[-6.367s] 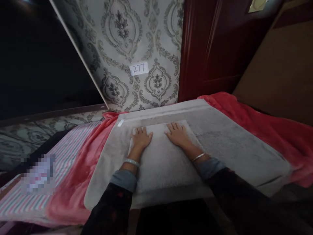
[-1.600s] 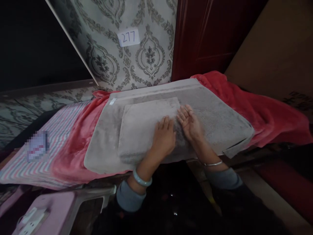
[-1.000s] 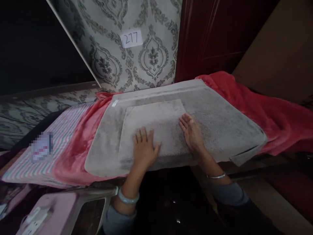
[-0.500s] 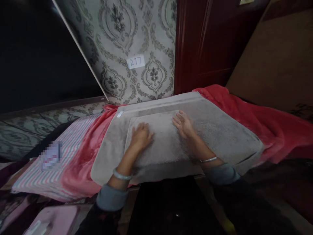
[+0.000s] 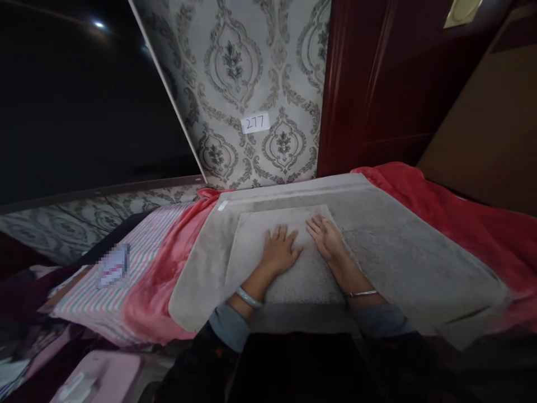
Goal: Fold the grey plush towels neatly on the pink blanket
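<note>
A small light-grey plush mat [image 5: 251, 240] lies flat on top of a larger grey plush mat [image 5: 403, 246]. My left hand [image 5: 281, 252] rests palm down on the small mat, fingers spread. Near the small mat's right edge is my right hand [image 5: 327, 238], turned on its side with the fingers stretched out and nothing in it. A white tag [image 5: 223, 205] shows at the large mat's back left corner.
A red blanket [image 5: 465, 207] spreads beneath the mats, over a striped cloth [image 5: 126, 268] on the left. Behind stand a dark screen [image 5: 84, 112], patterned wallpaper with a paper marked 277 [image 5: 255, 122], and a dark red door [image 5: 369, 84]. A pink lid-like object [image 5: 104, 375] sits lower left.
My left hand has moved right across the small mat, its fingers now spread flat. My right hand has rolled onto its side by the mat's edge. The camera view has shifted.
</note>
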Motion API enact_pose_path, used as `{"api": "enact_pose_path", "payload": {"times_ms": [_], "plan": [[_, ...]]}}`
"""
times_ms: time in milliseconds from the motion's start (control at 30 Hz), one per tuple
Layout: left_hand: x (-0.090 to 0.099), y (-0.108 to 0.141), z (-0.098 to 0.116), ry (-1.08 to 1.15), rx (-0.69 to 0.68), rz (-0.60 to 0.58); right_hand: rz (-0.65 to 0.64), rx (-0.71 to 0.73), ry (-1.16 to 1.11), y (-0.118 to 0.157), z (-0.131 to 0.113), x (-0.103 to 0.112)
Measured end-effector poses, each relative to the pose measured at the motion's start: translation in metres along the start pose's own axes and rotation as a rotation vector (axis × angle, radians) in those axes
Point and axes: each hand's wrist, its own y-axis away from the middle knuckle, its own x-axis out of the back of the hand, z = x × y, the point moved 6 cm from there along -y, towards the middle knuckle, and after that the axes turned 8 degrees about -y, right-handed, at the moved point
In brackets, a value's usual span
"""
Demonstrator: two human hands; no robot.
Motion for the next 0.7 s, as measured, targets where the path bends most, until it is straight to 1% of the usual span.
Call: {"api": "enact_pose_path", "payload": {"times_ms": [67,167,233,300,367,400,467,500,567,633,700], "plan": [[0.001,0.003,-0.025,-0.016,0.071,-0.039,-0.006,0.002,0.026,-0.001,0.001,0.0],[0.0,0.011,-0.07,-0.045,0.198,-0.092,-0.003,0.015,0.102,-0.001,0.003,0.0],[0.0,0.017,-0.098,-0.051,0.252,-0.132,-0.02,0.043,0.269,-0.001,0.002,-0.001],[0.001,0.021,-0.119,-0.052,0.29,-0.189,-0.054,0.067,0.486,-0.004,-0.003,-0.004],[0.006,0.02,-0.133,-0.074,0.337,-0.226,-0.081,0.081,0.657,-0.011,-0.01,-0.012],[0.011,0.016,-0.137,-0.092,0.358,-0.222,-0.086,0.091,0.714,-0.016,-0.016,-0.018],[0.022,0.003,-0.136,-0.101,0.356,-0.182,-0.09,0.132,0.833,-0.026,-0.029,-0.034],[0.027,-0.008,-0.129,-0.09,0.325,-0.159,-0.095,0.16,0.906,-0.031,-0.034,-0.044],[0.033,-0.031,-0.108,-0.043,0.223,-0.135,-0.108,0.214,1.03,-0.036,-0.04,-0.064],[0.031,-0.054,-0.083,-0.006,0.128,-0.126,-0.15,0.246,1.252,-0.035,-0.035,-0.079],[0.023,-0.07,-0.061,0.01,0.071,-0.121,-0.218,0.236,1.533,-0.028,-0.02,-0.084]]}}
